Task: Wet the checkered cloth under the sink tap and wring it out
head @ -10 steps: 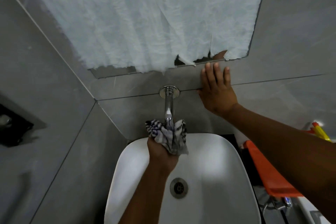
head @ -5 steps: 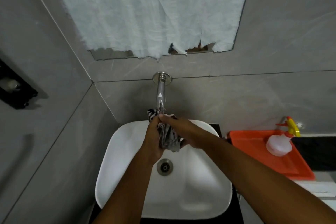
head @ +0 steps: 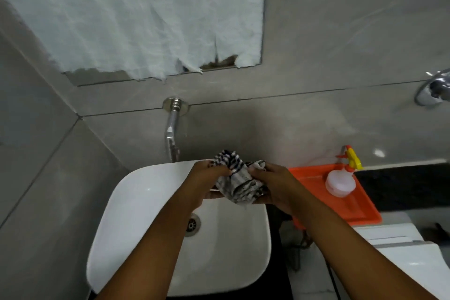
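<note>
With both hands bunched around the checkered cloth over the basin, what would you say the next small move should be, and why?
Probably twist the two hands in opposite directions to wring it. The left hand and right hand each grip an end of the checkered cloth, which sits bunched above the sink, clear of the tap, so squeezed water would fall into the basin.

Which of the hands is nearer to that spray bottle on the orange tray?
The right hand. It grips the checkered cloth just left of the orange tray that holds the spray bottle. The left hand holds the cloth's other side, farther away, over the sink.
</note>
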